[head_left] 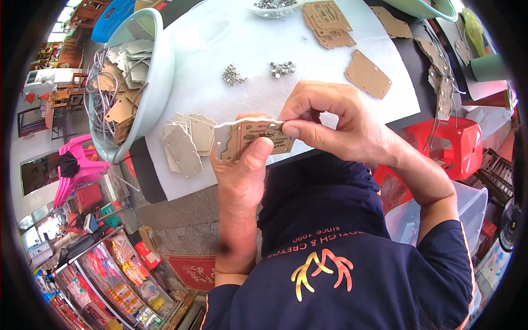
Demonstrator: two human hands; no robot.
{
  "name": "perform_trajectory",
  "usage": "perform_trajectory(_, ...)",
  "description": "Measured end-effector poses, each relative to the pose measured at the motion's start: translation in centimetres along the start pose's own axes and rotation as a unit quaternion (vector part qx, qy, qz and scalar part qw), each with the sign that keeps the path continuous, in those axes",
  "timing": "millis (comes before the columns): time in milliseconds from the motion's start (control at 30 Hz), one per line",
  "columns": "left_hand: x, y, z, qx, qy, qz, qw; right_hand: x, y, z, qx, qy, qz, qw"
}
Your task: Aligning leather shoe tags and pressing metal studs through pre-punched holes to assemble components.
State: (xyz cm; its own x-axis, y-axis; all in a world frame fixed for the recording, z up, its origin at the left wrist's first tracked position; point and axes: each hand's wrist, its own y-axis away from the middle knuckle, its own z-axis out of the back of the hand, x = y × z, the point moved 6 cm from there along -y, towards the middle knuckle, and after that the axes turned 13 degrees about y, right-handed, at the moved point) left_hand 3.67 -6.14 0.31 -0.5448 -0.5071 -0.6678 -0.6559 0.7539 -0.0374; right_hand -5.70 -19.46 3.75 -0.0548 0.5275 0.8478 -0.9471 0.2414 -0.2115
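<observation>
Just past the table's near edge, my left hand (239, 176) grips a brown printed cardboard tag (242, 138) with a grey scalloped backing, its thumb pressed across the front. My right hand (344, 124) pinches the tag's upper right corner between thumb and fingertips; whether a small part sits in that pinch is hidden. Beside my left hand lies a loose fan of grey tag pieces (183, 148). Farther out are two small heaps of metal fasteners, one of little pins (234, 75) and one of round caps (282, 69).
A pale basin (166, 60) full of tags and grey cords stands at the left. Brown tags lie in a stack (330, 21) and singly (367, 74) on the white sheet (192, 49). A clear bowl (275, 12) of metal parts sits at the back. Red stool (462, 146) at right.
</observation>
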Motion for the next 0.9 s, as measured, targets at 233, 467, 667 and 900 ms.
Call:
perform_trajectory(233, -0.8, 0.2, -1.0, 0.063, -0.141, -0.096, 0.983, 1.2, 0.3, -0.1, -0.062, 0.025, 0.082, 0.994)
perform_trajectory(467, -1.3, 0.3, -1.0, 0.09, -0.196, -0.162, 0.963, 1.8, 0.6, -0.1, -0.104, 0.056, 0.125, 0.985)
perform_trajectory(667, -1.4, 0.2, -1.2, 0.101, -0.213, -0.19, 0.953, 1.9, 0.7, -0.1, -0.114, 0.086, 0.156, 0.977)
perform_trajectory(900, -1.8, 0.4, -1.3, 0.149, -0.275, -0.225, 0.923, 2.0, 0.4, 0.3, -0.065, 0.011, 0.139, 0.988)
